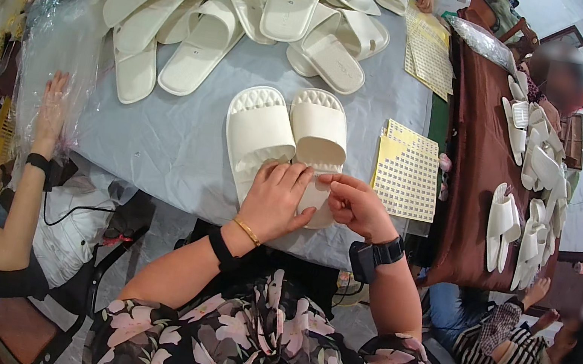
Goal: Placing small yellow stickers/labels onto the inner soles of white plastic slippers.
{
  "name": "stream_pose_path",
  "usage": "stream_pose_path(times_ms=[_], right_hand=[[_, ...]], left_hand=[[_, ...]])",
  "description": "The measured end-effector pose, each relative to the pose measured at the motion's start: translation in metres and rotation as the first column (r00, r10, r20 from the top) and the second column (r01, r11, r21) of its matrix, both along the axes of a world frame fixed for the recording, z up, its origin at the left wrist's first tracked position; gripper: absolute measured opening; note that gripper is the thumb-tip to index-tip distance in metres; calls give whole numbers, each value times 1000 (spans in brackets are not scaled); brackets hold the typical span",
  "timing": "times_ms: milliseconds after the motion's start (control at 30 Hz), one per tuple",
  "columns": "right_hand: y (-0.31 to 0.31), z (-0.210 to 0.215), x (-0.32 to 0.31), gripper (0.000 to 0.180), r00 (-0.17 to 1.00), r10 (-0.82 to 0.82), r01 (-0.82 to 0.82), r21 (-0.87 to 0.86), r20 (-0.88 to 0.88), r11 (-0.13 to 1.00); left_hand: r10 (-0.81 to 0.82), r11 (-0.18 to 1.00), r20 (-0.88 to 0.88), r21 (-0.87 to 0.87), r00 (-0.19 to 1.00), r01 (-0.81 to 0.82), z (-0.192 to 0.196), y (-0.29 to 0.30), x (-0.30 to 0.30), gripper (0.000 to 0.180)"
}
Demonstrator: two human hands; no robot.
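A pair of white slide slippers lies side by side in front of me, toes pointing away: the left slipper (262, 128) and the right slipper (319, 135). My left hand (275, 196) rests across their insoles just behind the straps, fingers stretched out and thumb apart. Beside it, my right hand (358, 206) is closed with curled fingers. Its index fingertip and thumb meet over the right slipper's insole, close to my left fingertips. Whether something small sits in that pinch cannot be made out. Right of the slippers lies a yellow sheet of small white labels (407, 174).
A heap of white slippers (232, 1) covers the far side of the grey-covered table (159, 150). More label sheets (430, 51) lie far right. Clear plastic bags (54, 91) hang at left, near another person's hand (51, 110). Slippers (504, 223) line a brown-covered surface; people sit nearby.
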State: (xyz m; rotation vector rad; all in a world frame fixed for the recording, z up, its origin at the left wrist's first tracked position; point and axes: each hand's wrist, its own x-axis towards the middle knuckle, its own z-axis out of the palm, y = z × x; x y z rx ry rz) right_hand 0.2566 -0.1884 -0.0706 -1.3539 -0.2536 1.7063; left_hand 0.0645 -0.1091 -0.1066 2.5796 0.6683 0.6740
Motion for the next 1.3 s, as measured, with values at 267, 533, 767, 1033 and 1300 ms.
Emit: stream_pose_path(times_ms=[267,533,767,1033,1300], right_hand=[[-1,3,-4,29,987,5,-3,-13,161,1000],[-10,-9,1,16,988,-153,153,78,-9,985],[-1,-17,-12,24,863,-104,37,143,495,989],[13,-25,-23,21,240,-28,-146,64,970,987],[15,-20,-27,18,301,-85,-129,129,950,983]], left_hand=[[9,1000,-1,15,1000,-9,0,-1,1,64],[1,1000,-1,-3,1000,-1,0,-2,-1,63],[2,1000,8,14,1000,-2,0,-1,1,62],[-3,1000,8,12,1000,3,1,-1,0,61],[6,1000,-10,6,1000,-6,2,-1,-2,61]])
